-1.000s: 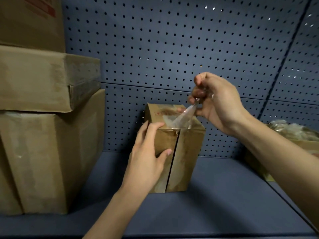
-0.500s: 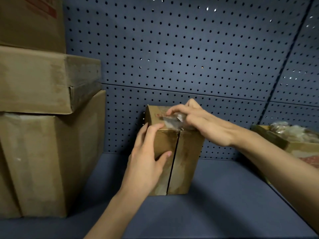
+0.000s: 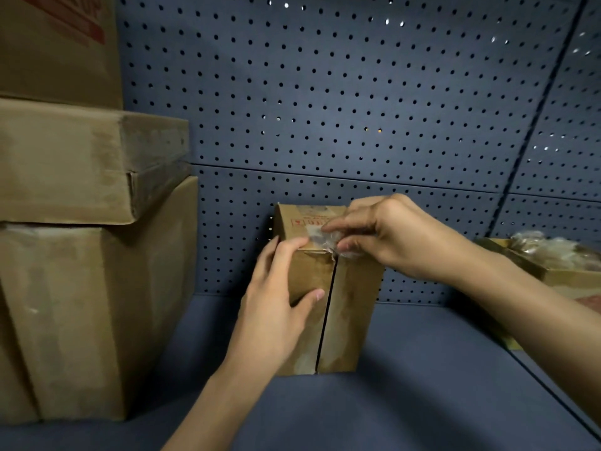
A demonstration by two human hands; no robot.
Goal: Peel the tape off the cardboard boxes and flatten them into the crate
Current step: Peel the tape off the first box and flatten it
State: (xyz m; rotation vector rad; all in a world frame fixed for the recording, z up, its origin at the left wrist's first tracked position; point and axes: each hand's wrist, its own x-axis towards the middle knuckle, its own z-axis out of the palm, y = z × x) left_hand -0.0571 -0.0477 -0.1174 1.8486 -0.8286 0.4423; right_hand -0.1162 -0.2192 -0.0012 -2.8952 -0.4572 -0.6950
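A small brown cardboard box (image 3: 351, 320) stands upright on the blue shelf against the pegboard, its front seam split open down the middle. My left hand (image 3: 276, 297) grips its front left corner, thumb across the front face. My right hand (image 3: 387, 236) rests over the box's top right edge, with thumb and fingers pinching a crumpled piece of clear tape (image 3: 322, 237) still stuck to the top front edge.
Three large cardboard boxes (image 3: 81, 288) are stacked at the left. An open box holding crumpled clear tape (image 3: 553, 255) sits at the right edge. The perforated blue back wall (image 3: 325, 109) stands close behind. The shelf floor (image 3: 406, 402) runs along the front.
My right hand, which held a lifted strip of tape above the box a second ago, has come down onto the box top and now pinches tape at the front edge. My left hand stayed put.
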